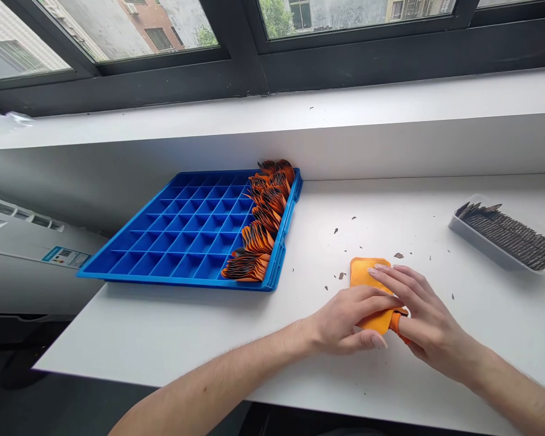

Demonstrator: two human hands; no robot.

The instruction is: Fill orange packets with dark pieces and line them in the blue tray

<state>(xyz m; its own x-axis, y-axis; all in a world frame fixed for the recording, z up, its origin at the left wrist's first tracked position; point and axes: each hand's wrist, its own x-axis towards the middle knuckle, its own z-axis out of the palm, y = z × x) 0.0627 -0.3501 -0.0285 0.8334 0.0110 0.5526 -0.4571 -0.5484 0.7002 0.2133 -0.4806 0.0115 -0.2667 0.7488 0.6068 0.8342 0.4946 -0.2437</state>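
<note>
A small orange pouch (362, 270) lies on the white table, largely covered by both hands. My left hand (352, 318) rests over its middle, fingers reaching across and holding it down, thumb apart near the lower edge. From the right, my right hand (429, 321) grips the darker orange, opened-looking end, with its upper fingers stretched over the pouch. Hidden fingertips keep me from telling whether anything is inside.
A blue compartment tray (188, 277) stands at left, its right column packed with orange-and-black pieces (247, 266). At right sits a clear plastic box (495, 245) full of thin dark pieces (513, 233). Dark flakes (398, 255) dot the table (200, 327) before the windowsill (345, 103).
</note>
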